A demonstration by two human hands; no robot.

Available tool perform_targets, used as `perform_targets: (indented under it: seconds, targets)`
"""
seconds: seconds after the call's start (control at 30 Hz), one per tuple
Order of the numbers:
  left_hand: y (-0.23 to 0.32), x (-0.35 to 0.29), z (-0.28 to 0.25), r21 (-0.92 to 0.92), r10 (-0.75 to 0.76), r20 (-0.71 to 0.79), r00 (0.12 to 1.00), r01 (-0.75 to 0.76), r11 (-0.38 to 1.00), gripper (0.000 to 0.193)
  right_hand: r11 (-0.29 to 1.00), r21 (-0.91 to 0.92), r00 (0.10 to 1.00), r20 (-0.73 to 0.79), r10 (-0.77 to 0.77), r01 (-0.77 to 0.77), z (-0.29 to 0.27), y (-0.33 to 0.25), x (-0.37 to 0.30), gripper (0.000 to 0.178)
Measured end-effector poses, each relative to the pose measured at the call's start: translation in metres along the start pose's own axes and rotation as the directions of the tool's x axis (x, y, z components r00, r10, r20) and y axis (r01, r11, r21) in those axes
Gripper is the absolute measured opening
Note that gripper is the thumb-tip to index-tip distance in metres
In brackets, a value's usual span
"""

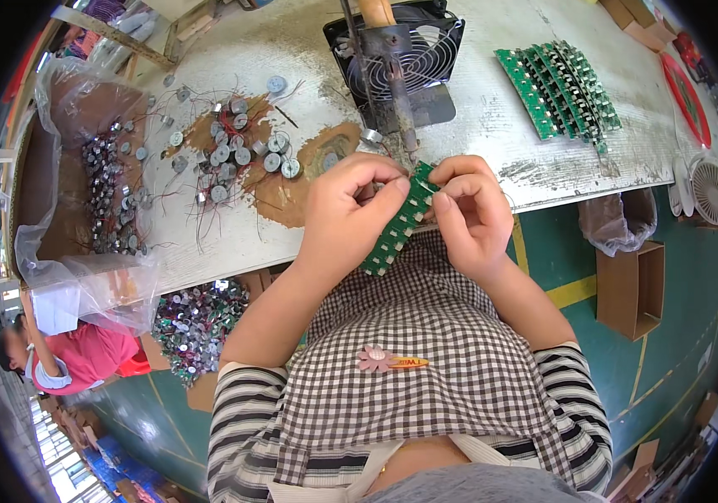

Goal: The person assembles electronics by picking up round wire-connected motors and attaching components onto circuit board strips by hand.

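Note:
A green circuit board strip [401, 225] with rows of small pale parts is held slanted at the table's front edge. My left hand [346, 210] is closed, with thumb and curled fingers gripping the strip's left side. My right hand [474, 220] is closed too, its fingertips pinched at the strip's upper right edge. Whether a thin wire lies between the fingertips is too small to tell. Just above the strip's top end, a soldering iron [401, 101] points downward on a stand. A small round metal motor [370, 137] sits beside the iron, beyond my left hand.
Small motors with thin wires [229, 155] lie loose on the stained table, left. A plastic-lined box [57, 210] holds more. Behind the iron stands a black fan [438, 42]. Stacked green boards [556, 90] lie right. A carton [631, 289] stands on the floor; another person [86, 356] is lower left.

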State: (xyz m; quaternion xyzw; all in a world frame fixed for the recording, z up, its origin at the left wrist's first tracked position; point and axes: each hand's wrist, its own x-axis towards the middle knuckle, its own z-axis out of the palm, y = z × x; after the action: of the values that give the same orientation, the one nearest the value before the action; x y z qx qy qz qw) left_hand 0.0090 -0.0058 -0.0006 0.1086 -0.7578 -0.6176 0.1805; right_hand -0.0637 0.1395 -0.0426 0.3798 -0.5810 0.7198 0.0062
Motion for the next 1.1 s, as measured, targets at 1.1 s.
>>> perform_targets:
  seconds: [1.1]
  targets:
    - [-0.004, 0.005, 0.005, -0.130, -0.097, -0.005, 0.995, 0.096, 0.987, 0.010, 0.997, -0.048, 0.997, -0.031, 0.064, -0.066, 0.007, -0.006, 0.004, 0.009]
